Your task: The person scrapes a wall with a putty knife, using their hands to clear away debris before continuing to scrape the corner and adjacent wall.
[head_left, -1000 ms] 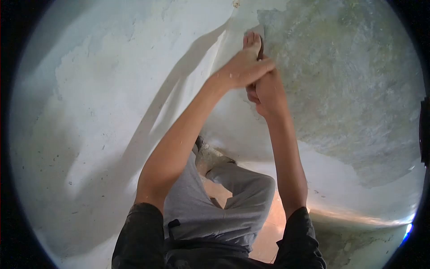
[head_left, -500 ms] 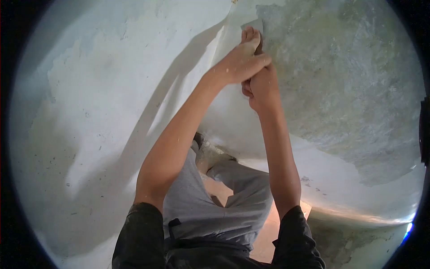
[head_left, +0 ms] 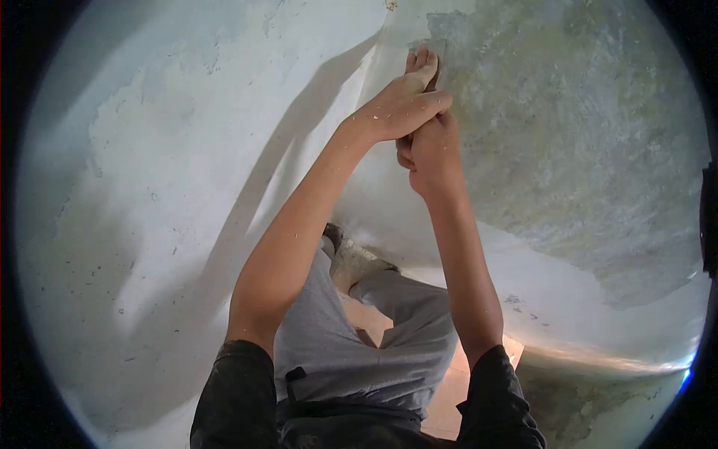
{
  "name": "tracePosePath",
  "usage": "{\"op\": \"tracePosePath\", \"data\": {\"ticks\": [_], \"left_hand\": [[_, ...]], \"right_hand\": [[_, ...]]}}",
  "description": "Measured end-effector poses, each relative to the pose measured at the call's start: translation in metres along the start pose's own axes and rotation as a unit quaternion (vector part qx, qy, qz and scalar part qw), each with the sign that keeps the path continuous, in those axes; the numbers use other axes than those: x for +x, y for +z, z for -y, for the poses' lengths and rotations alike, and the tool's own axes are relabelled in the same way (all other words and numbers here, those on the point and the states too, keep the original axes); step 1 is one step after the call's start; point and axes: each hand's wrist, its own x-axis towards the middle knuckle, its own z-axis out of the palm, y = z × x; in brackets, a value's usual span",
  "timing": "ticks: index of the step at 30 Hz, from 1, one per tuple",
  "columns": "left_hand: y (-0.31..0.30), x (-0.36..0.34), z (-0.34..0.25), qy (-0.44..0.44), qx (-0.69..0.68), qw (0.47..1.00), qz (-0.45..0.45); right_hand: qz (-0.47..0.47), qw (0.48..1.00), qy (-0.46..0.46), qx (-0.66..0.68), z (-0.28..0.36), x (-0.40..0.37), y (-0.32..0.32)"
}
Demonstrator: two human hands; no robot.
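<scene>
While clenching the right hand (head_left: pixel 435 153) around a partly hidden scraper (head_left: pixel 442 52), clasped the left hand (head_left: pixel 400 108) over both with fingers (head_left: pixel 422 58) fairly straight, beside the corner edge of the wall (head_left: pixel 561 150); probably risked gouging it through uneven pressure.

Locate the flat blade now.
In the head view, the flat blade is at the top, right of centre, showing past the left hand, beyond the right hand, at the edge of the rough grey patch.

Wall (head_left: pixel 172 150) white; patch (head_left: pixel 568 150) mottled grey-green; flat tool (head_left: pixel 433 46) grey; trousers (head_left: pixel 366 367) grey; sleeves (head_left: pixel 235 400) black; floor (head_left: pixel 446 404) peach.
</scene>
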Motion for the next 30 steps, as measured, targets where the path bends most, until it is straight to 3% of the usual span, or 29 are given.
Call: {"op": "tracePosePath", "data": {"ticks": [3,5,10,12,13,15,16,18,21,24,30], "left_hand": [[0.010,-0.006,0.000,0.058,0.076,0.993,-0.072],[0.015,-0.011,-0.001,0.050,0.068,0.994,-0.076],[0.023,-0.015,-0.001,-0.017,-0.028,0.999,-0.031],[0.022,-0.018,0.003,0.072,0.114,0.988,-0.072],[0.017,-0.012,0.003,0.073,0.117,0.988,-0.073],[0.014,-0.007,0.007,0.030,-0.007,0.998,-0.050],[0.016,-0.011,0.009,0.027,-0.007,0.998,-0.048],[0.012,-0.015,0.007,0.104,0.063,0.991,-0.062],[0.008,-0.009,0.001,0.052,0.054,0.996,-0.047],[0.012,-0.016,0.006,0.096,0.076,0.991,-0.053],[0.007,-0.014,-0.001,0.097,0.058,0.992,-0.057]], "right_hand": [[0.064,0.998,-0.006,0.003,0.006,0.006,-0.013],[0.104,0.994,-0.037,0.003,0.005,0.005,-0.016],[0.061,0.995,-0.077,-0.001,-0.009,0.005,-0.012],[0.043,0.991,-0.124,0.010,-0.010,0.014,-0.008],[0.058,0.993,-0.102,0.015,-0.013,0.021,-0.013],[0.068,0.995,-0.065,0.021,-0.024,0.020,-0.018],[0.063,0.995,-0.078,0.017,-0.025,0.017,-0.017],[0.066,0.992,-0.104,0.017,-0.016,0.022,-0.012],[0.083,0.995,-0.056,0.019,-0.013,0.014,-0.014],[0.060,0.995,-0.077,0.022,-0.011,0.012,-0.010],[0.101,0.988,-0.112,0.034,-0.010,0.023,-0.009]]}}
